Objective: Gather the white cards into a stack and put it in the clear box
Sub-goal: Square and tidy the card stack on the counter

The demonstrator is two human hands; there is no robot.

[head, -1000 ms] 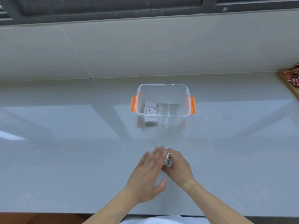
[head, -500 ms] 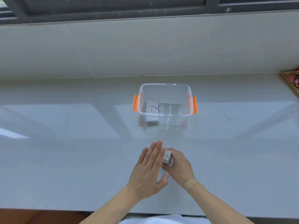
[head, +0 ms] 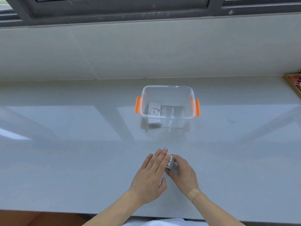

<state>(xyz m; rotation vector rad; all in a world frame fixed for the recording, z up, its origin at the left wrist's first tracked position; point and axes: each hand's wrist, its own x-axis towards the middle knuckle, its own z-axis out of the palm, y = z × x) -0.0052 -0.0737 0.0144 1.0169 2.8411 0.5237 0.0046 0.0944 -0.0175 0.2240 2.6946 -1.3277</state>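
A stack of white cards [head: 170, 162] stands on edge on the pale counter, pressed between both hands near the front. My left hand [head: 150, 176] lies flat against the stack's left face with fingers straight. My right hand [head: 183, 173] curls around the stack from the right and grips it. Only the striped card edges show between the hands. Farther back stands the clear box [head: 167, 88] with orange handles, open at the top. Inside it, at the left, another white card stack [head: 154, 110] has a top card reading "love".
The glossy grey counter [head: 65, 152] runs left and right, with its front edge just below my forearms. A tiled wall and a dark window frame rise behind the box. A wooden tray [head: 293, 84] with reddish contents sits at the far right edge.
My left hand has closed in flat against the card stack, squaring it against my right hand. The hands and stack stay in about the same spot; the view has shifted slightly.
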